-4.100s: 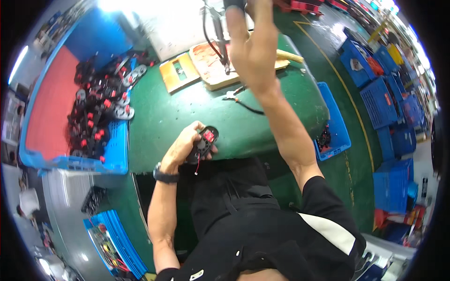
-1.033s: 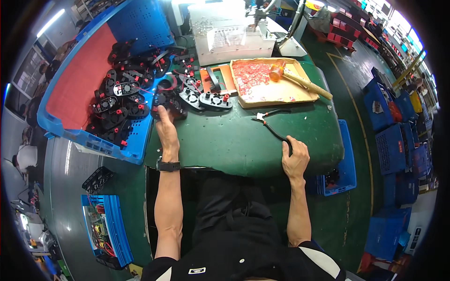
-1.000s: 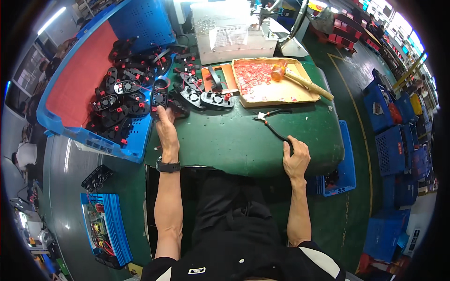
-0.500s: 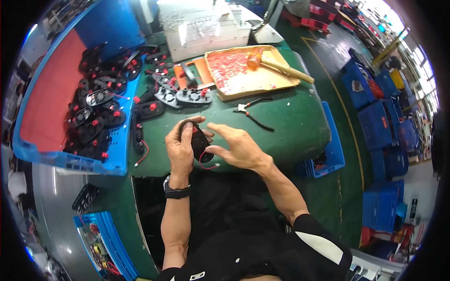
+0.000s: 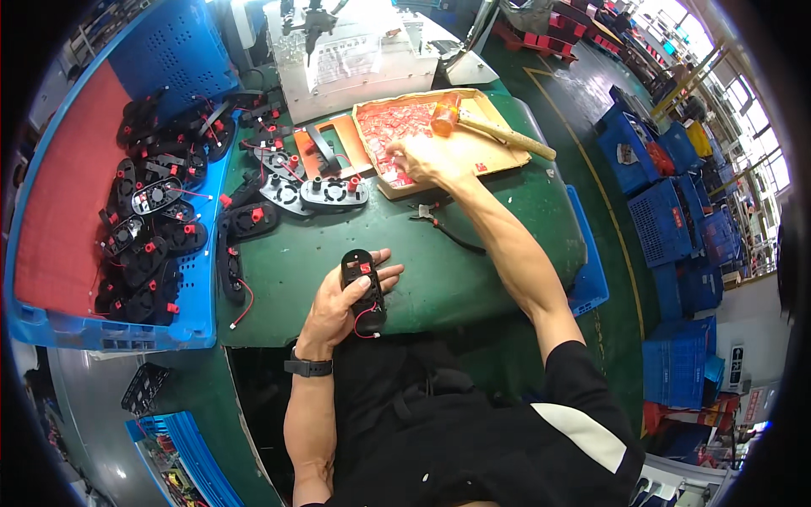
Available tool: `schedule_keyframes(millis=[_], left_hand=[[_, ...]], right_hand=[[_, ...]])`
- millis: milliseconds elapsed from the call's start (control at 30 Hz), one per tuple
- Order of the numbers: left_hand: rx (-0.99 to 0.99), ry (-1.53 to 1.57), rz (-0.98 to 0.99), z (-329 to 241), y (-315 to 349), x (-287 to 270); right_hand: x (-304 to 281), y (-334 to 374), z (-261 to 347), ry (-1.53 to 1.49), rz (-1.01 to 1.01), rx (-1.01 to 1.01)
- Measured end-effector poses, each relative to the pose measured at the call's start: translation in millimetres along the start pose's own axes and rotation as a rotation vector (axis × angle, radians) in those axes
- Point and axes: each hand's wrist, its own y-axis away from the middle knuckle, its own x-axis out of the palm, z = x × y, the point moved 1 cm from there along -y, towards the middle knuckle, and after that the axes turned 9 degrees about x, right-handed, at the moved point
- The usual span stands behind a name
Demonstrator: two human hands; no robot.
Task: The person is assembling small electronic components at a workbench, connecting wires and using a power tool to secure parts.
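My left hand [image 5: 334,308] is closed around a black oval housing [image 5: 375,297], its thumb pressed on the face. A small red part [image 5: 365,269] sits near the upper end of the housing, and a thin red wire with a white plug hangs at the lower end. Out over a shallow cardboard tray [image 5: 498,159], my right hand [image 5: 427,160] has its fingers curled together among small red pieces [image 5: 405,122]. What those fingers hold, if anything, is too small to make out. Just below that forearm lie dark-handled pliers [image 5: 456,237], partly covered by it.
A mallet [image 5: 507,135] with an amber head rests across the tray. Left of it are grey housings [image 5: 334,194] and an orange frame [image 5: 348,144]. A blue bin [image 5: 127,334] full of black housings [image 5: 160,253] stands at left. Behind is a pale metal machine [image 5: 338,80].
My right hand has left the black housing and reached forward to the red pieces in the tray. My left hand has lowered slightly, still holding the housing. The whole view has shifted a little.
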Motion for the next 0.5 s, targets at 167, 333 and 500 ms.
schedule_keyframes(millis=[167, 333, 500], left_hand=[[-0.003, 0.091, -0.018, -7, 4, 1], [0.064, -0.128, 0.013, -4, -4, 4], [0.110, -0.328, 0.002, -16, -11, -3]], right_hand=[[-7, -2, 14, -0.257, 0.035, 0.087], [0, -10, -6, -0.484, 0.156, 0.097], [1, -2, -6, -0.406, -0.070, 0.033]])
